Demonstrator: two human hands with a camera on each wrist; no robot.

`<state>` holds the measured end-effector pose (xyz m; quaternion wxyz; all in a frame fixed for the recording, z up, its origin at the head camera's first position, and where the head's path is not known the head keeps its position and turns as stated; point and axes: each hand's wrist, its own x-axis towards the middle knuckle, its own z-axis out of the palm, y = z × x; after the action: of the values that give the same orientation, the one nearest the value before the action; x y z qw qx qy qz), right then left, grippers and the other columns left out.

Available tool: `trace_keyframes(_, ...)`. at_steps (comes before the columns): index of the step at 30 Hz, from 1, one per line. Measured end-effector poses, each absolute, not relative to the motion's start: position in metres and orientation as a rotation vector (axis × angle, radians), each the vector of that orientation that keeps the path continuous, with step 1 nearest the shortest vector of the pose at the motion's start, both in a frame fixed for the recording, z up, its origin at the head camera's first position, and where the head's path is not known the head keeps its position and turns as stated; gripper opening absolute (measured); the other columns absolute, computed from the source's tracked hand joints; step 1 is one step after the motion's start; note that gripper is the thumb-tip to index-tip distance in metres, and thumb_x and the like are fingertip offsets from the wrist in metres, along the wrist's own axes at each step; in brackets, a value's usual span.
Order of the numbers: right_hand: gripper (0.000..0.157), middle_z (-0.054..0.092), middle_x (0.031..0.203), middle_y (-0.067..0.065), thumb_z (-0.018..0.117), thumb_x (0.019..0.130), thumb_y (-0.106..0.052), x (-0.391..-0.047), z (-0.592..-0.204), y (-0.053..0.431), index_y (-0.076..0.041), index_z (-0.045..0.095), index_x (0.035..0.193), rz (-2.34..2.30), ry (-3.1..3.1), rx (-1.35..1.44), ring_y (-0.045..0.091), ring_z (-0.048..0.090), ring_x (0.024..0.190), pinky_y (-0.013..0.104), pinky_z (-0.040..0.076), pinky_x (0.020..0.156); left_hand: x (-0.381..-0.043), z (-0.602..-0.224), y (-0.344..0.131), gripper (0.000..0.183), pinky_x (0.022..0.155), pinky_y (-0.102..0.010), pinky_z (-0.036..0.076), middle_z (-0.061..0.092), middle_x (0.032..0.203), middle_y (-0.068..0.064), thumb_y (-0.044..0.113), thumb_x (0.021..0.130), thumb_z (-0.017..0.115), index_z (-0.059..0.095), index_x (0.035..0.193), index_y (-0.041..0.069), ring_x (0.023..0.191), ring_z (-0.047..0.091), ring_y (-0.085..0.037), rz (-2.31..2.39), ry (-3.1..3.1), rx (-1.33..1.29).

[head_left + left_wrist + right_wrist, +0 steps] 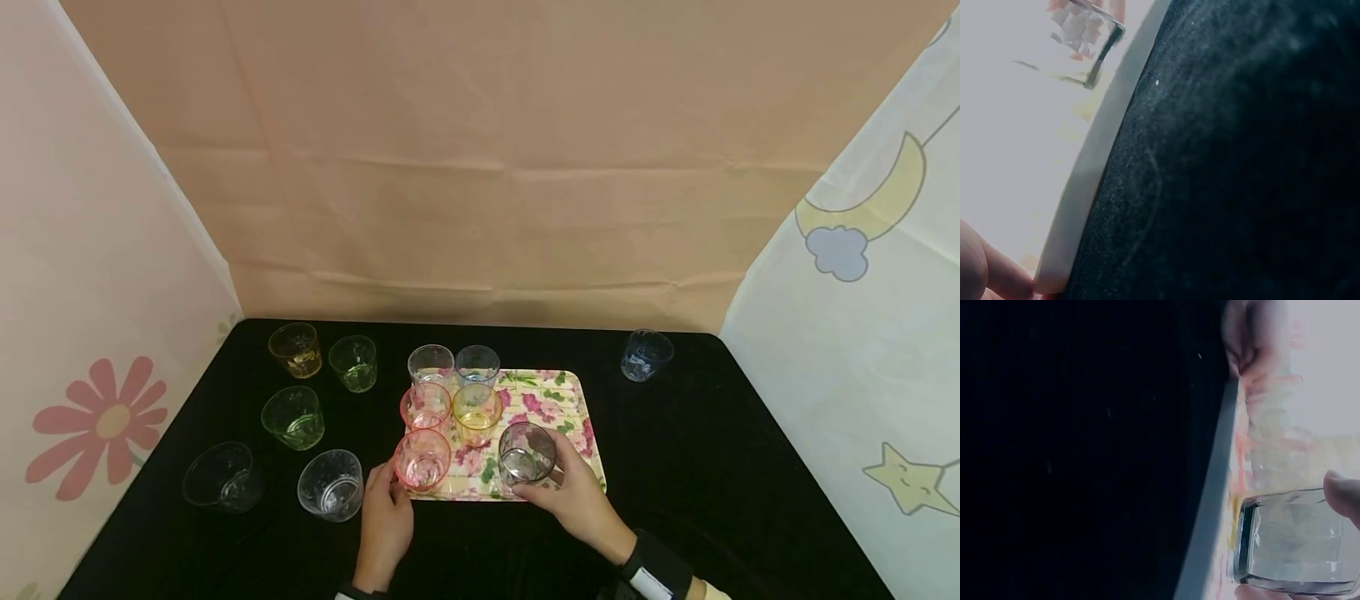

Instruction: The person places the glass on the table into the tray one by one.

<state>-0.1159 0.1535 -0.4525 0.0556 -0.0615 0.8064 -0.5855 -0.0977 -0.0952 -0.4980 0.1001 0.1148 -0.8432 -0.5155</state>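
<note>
Pinching smoky glass tumbler (525, 455) with right hand (576, 500) at near edge of floral tray (551, 392); likely slippery, breakable, best held round sides. Cannot tell grip of left hand (387, 523).

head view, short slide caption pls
Right hand holds gray glass at floral tray; left hand at tray's near left corner.

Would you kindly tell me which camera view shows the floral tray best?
The head view, because the floral tray appears almost whole, its flower pattern clear. The left and right wrist views show only a pale edge and some washed-out surface.
</note>
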Motion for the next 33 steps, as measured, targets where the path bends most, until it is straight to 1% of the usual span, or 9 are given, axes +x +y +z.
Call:
trace_keyframes(3,0.077,0.048,0.138,0.013,0.079,0.073,-0.017,-0.114,-0.455,0.147,-0.01,0.04,0.139,-1.811,2.383,-0.195,0.031,0.046,0.127,0.05,0.038,0.102,-0.098,-0.498,-0.095,0.039,0.096,-0.053,0.039,0.054,0.118,-0.025,-0.01,0.086,0.045,0.054,0.123,-0.014,0.113,0.049,-0.039,-1.535,-2.499,0.348)
trace_keyframes(6,0.076,0.047,0.139,0.014,0.079,0.074,-0.017,-0.113,-0.458,0.143,-0.009,0.04,0.139,-1.822,2.36,-0.206,0.032,0.045,0.127,0.051,0.037,0.102,-0.098,-0.498,-0.095,0.039,0.096,-0.053,0.039,0.054,0.118,-0.025,-0.01,0.085,0.046,0.054,0.123,-0.015,0.113,0.048,-0.039,-1.539,-2.496,0.344)
trace_keyframes(11,0.078,0.047,0.138,0.016,0.08,0.072,-0.021,-0.111,-0.465,0.137,-0.008,0.04,0.138,-1.778,2.414,-0.235,0.036,0.043,0.128,0.048,0.04,0.099,-0.097,-0.498,-0.095,0.039,0.096,-0.054,0.039,0.054,0.118,-0.025,-0.011,0.085,0.046,0.054,0.123,-0.015,0.113,0.049,-0.04,-1.53,-2.485,0.332)
trace_keyframes(17,0.077,0.049,0.136,0.018,0.08,0.072,-0.024,-0.112,-0.469,0.129,-0.007,0.042,0.137,-1.743,2.483,-0.281,0.039,0.045,0.126,0.047,0.045,0.095,-0.097,-0.498,-0.095,0.04,0.096,-0.053,0.039,0.054,0.118,-0.025,-0.011,0.084,0.046,0.054,0.123,-0.015,0.113,0.048,-0.04,-1.527,-2.48,0.328)
trace_keyframes(21,0.079,0.047,0.138,0.019,0.08,0.072,-0.025,-0.112,-0.471,0.126,-0.007,0.04,0.138,-1.751,2.46,-0.283,0.038,0.045,0.126,0.041,0.048,0.092,-0.097,-0.498,-0.095,0.039,0.096,-0.054,0.039,0.054,0.118,-0.025,-0.011,0.085,0.046,0.054,0.123,-0.015,0.113,0.049,-0.039,-1.526,-2.481,0.337)
trace_keyframes(23,0.08,0.046,0.139,0.019,0.08,0.072,-0.026,-0.112,-0.471,0.124,-0.007,0.04,0.139,-1.764,2.448,-0.288,0.038,0.044,0.126,0.04,0.048,0.092,-0.097,-0.498,-0.095,0.039,0.097,-0.053,0.039,0.054,0.117,-0.025,-0.011,0.085,0.046,0.055,0.123,-0.014,0.113,0.049,-0.039,-1.53,-2.482,0.346)
trace_keyframes(29,0.081,0.045,0.139,0.02,0.08,0.072,-0.031,-0.112,-0.473,0.119,-0.005,0.04,0.138,-1.748,2.479,-0.3,0.038,0.044,0.127,0.042,0.046,0.094,-0.098,-0.497,-0.095,0.04,0.096,-0.053,0.039,0.054,0.118,-0.025,-0.011,0.084,0.046,0.054,0.124,-0.015,0.113,0.049,-0.039,-1.537,-2.478,0.341)
trace_keyframes(33,0.081,0.046,0.138,0.021,0.079,0.072,-0.031,-0.112,-0.473,0.115,-0.005,0.04,0.138,-1.76,2.456,-0.305,0.038,0.046,0.124,0.039,0.048,0.093,-0.098,-0.497,-0.095,0.041,0.096,-0.053,0.039,0.055,0.117,-0.026,-0.012,0.084,0.046,0.054,0.124,-0.015,0.113,0.049,-0.04,-1.532,-2.471,0.335)
